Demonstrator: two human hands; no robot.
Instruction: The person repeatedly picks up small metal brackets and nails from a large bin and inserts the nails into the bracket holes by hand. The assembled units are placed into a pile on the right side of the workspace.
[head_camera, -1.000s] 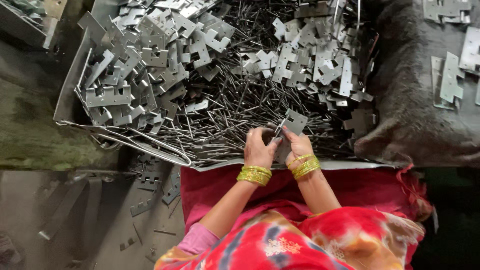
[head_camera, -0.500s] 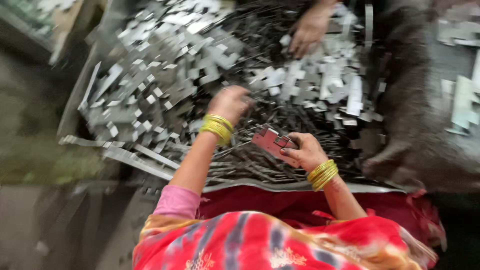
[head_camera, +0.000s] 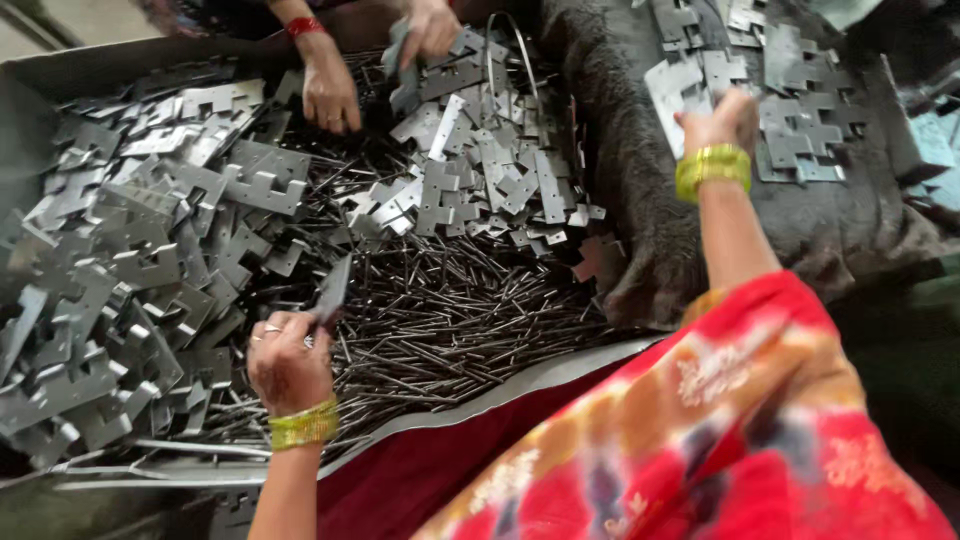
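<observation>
Four hands are showing: the wearer's left hand (head_camera: 288, 368) and right hand (head_camera: 722, 122), plus two hands of a co-worker (head_camera: 332, 95). Three bangle-stacked wrists are showing, two yellow, one red. Notched metal plates (head_camera: 150, 250) and thin pins (head_camera: 440, 320) are lying in heaps too many to count.

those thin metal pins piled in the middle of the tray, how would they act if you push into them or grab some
The thin metal pins look stiff and straight, so they likely won't bend. They lie loose and crisscrossed, so a push would probably slide and roll them. Being slender and smooth-looking, they may slip from a pinch like the left hand has on a flat plate.
</observation>
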